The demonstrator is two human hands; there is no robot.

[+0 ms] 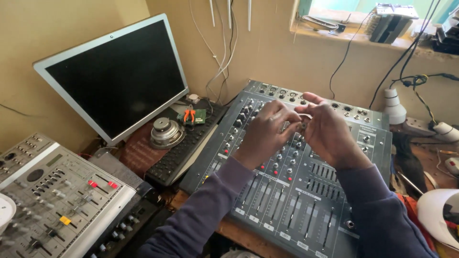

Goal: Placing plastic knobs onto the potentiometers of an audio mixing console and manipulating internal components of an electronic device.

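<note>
Beneath your hands lies the dark mixing console (306,191), its knobs and faders facing up. Left of them stands the blank monitor (114,76), with a keyboard (184,148) between. Your left hand (265,131) and right hand (327,131) meet above the console, fingertips pinched together on a small part (302,125), too small to identify.

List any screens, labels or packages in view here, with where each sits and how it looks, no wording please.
Monitor: upper left, leaning against the wall; flat rectangle, silver frame, screen dark.
Small display on the silver mixer, lower left: narrow greenish strip, unlit.
Label strips on the dark grey mixer, under both hands: small pale rectangles below the faders.
No packages visible.
</note>
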